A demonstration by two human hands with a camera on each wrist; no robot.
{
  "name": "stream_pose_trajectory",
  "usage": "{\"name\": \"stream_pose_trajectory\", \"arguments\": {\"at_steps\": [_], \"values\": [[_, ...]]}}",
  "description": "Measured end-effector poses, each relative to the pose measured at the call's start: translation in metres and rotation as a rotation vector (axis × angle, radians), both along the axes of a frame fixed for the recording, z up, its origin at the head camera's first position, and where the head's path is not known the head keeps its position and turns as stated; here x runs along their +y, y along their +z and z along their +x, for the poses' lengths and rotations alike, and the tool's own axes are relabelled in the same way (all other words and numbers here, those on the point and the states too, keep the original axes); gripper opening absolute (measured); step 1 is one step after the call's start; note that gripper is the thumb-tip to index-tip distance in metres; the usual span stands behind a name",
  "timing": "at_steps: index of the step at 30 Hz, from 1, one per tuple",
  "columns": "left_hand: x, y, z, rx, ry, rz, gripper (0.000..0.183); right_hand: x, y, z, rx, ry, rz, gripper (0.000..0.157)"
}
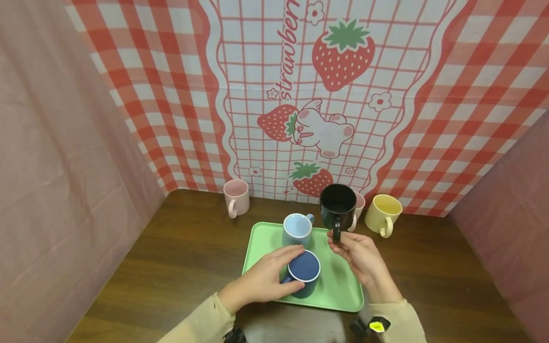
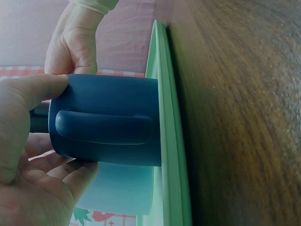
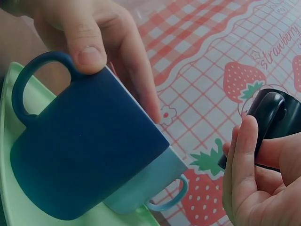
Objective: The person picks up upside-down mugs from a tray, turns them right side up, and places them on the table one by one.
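Observation:
My left hand (image 1: 268,276) grips a dark blue mug (image 1: 304,274) by its rim, thumb on one side and fingers on the other. That mug stands upright on the green tray (image 1: 343,297), its handle turned left. My right hand (image 1: 362,257) pinches the handle of a black mug (image 1: 338,207), held up above the tray's right part. A light blue mug (image 1: 297,228) stands on the tray behind the dark blue one. In the left wrist view the dark blue mug (image 2: 106,122) has its base at the tray. The right wrist view shows the black mug (image 3: 287,117) off the surface.
Along the back of the wooden table (image 1: 163,271) stand a pink mug (image 1: 237,197) at the left and a yellow mug (image 1: 383,214) at the right. Another pink mug (image 1: 359,204) is partly hidden behind the black mug. A strawberry-print cloth (image 1: 240,95) hangs behind them.

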State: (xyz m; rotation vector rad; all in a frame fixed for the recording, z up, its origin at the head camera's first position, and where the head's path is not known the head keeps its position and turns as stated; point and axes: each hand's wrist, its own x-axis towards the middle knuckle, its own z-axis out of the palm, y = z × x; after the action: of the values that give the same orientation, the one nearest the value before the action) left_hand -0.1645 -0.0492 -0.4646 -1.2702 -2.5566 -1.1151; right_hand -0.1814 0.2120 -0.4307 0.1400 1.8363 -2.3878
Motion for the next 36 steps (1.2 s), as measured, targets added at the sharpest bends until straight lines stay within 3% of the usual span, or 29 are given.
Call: {"name": "stream_pose_trajectory", "arguments": {"at_steps": [6, 12, 18, 20, 27, 30, 36], "values": [[0.0, 0.001, -0.002, 0.028, 0.0, 0.003, 0.071, -0.006, -0.002, 0.001, 0.008, -0.012, 0.032, 0.017], [-0.002, 0.007, -0.003, -0.007, 0.013, 0.009, 0.071, -0.012, -0.006, 0.001, 0.011, -0.009, 0.053, 0.016], [-0.009, 0.017, -0.009, -0.144, 0.047, 0.099, 0.061, -0.018, -0.009, 0.002, 0.004, -0.036, 0.072, 0.024], [-0.013, 0.022, -0.012, -0.194, 0.077, 0.167, 0.056, -0.019, -0.01, 0.002, 0.01, -0.039, 0.07, 0.024], [-0.013, 0.043, -0.02, -0.218, 0.234, 0.361, 0.039, -0.022, -0.01, 0.003, 0.013, -0.037, 0.043, 0.026], [-0.006, 0.05, -0.023, -0.258, 0.291, 0.388, 0.036, -0.023, -0.01, 0.003, 0.018, -0.043, 0.04, 0.025], [0.013, 0.062, -0.03, -0.349, 0.366, 0.336, 0.034, -0.028, -0.011, 0.003, 0.022, -0.049, 0.023, 0.021]]}}
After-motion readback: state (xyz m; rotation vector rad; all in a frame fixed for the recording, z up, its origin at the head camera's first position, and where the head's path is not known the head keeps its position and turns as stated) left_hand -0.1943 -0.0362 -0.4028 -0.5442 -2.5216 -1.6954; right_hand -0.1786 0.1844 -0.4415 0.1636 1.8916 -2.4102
